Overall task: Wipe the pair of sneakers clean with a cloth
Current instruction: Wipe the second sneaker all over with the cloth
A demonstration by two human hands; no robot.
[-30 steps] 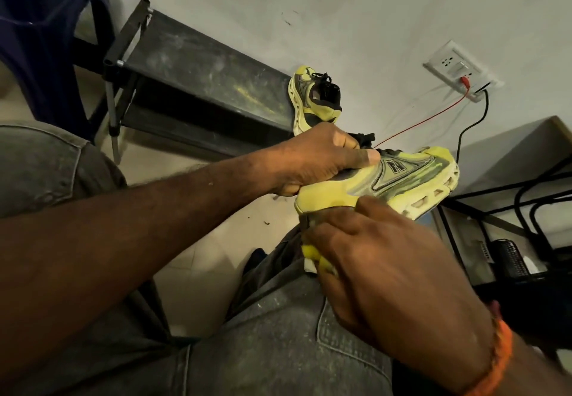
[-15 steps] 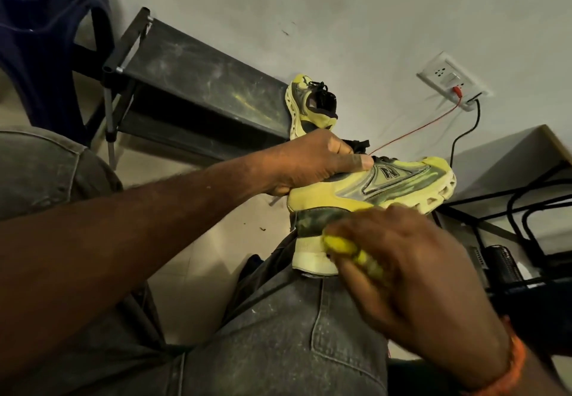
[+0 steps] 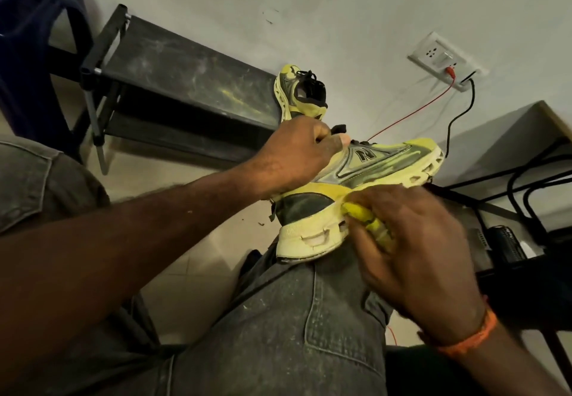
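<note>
Resting heel-down on the person's knee (image 3: 309, 318), the yellow sneaker (image 3: 365, 185) is gripped at its collar by the left hand (image 3: 294, 160). The right hand (image 3: 414, 247) clutches a yellow cloth (image 3: 368, 220) against the sneaker's midsole. Its mate, the second sneaker (image 3: 297, 95), sits on a dark shoe rack (image 3: 185, 70) by the wall.

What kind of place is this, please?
Probably a room in a home: a dusty black metal shoe rack, a white wall socket with cables plugged in, and a tiled floor.
</note>
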